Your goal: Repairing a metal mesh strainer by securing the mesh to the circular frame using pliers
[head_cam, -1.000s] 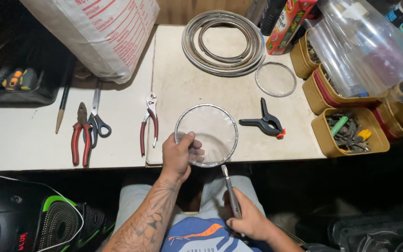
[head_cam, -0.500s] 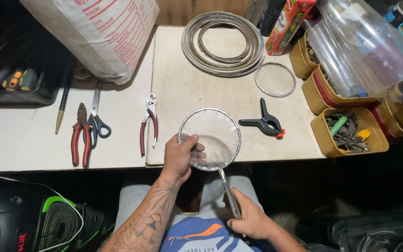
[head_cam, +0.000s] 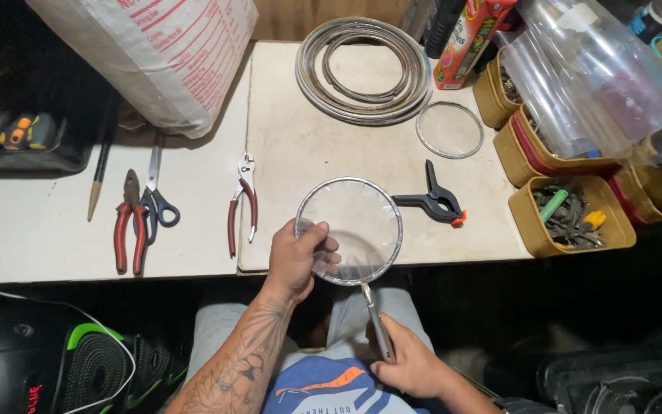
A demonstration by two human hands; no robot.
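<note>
Both hands hold one mesh strainer, a round wire-rimmed sieve with a thin metal handle, over the near edge of the white board. Its rim sits in the left hand, thumb on top at the rim's left side and fingers curled beneath the mesh. Lower down, the right hand is closed around the handle's end, above the person's lap. Just right of the strainer lies a black spring clamp; beyond it a loose metal ring and a coil of metal hoops. Left of the left hand lie red-handled pliers, then scissors and larger pliers. Yellow tubs crowd the board's right edge. Bare board shows between strainer and coil.
</note>
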